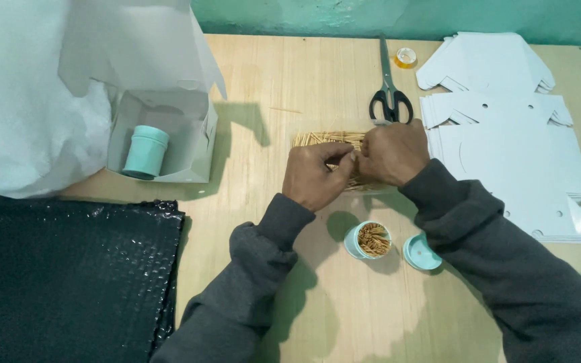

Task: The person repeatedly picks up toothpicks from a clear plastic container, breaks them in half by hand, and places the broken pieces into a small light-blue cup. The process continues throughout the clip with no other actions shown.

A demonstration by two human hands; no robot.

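Observation:
My left hand (314, 173) and my right hand (393, 152) meet over a pile of wooden toothpicks (321, 138) lying in a clear wrapper on the wooden table (270, 81). Both hands pinch toothpicks from the pile between thumb and fingers; the fingertips touch each other. Just below the hands stands a small teal cup (367, 240), open and filled with upright toothpicks. Its teal lid (420, 253) lies flat beside it on the right.
Black-handled scissors (390, 94) and a small tape roll (406, 58) lie beyond the hands. Stacks of flat white box blanks (506, 148) fill the right. An open white box (169, 134) holding a closed teal cup (146, 152) sits left, by white wrap and black bubble sheets (62, 275).

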